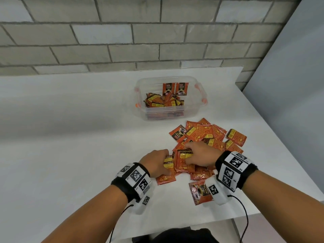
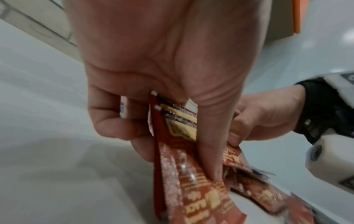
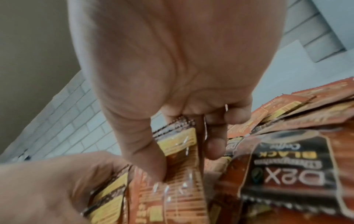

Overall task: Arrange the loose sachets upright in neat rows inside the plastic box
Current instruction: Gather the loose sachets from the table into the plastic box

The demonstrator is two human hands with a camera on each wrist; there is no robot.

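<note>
Left hand (image 1: 158,162) is curled round a small stack of sachets (image 1: 168,163), held on edge at lower centre of the head view. Right hand (image 1: 199,156) pinches another sachet (image 1: 184,159) between thumb and fingers, just beside the left hand's stack. Both hands are sunk into the near edge of the loose sachet pile (image 1: 208,135), spread on the white bench (image 1: 70,137) at centre right. One sachet (image 1: 200,192) lies apart, face up, partly hidden under the right wrist band.

Plastic box (image 1: 168,114) is seen at upper centre, well apart from the hands. Two sachets (image 1: 175,88) stand upright against its far wall; the rest inside lie jumbled.

Left wrist view shows thumb (image 2: 210,136) pressed on the stack, fingers (image 2: 114,121) wrapped behind it, right hand (image 2: 268,115) at the frame's right. Right wrist view shows thumb (image 3: 145,144) on the pinched sachet and a "D2X BLACK" front at lower right, blurred.
</note>
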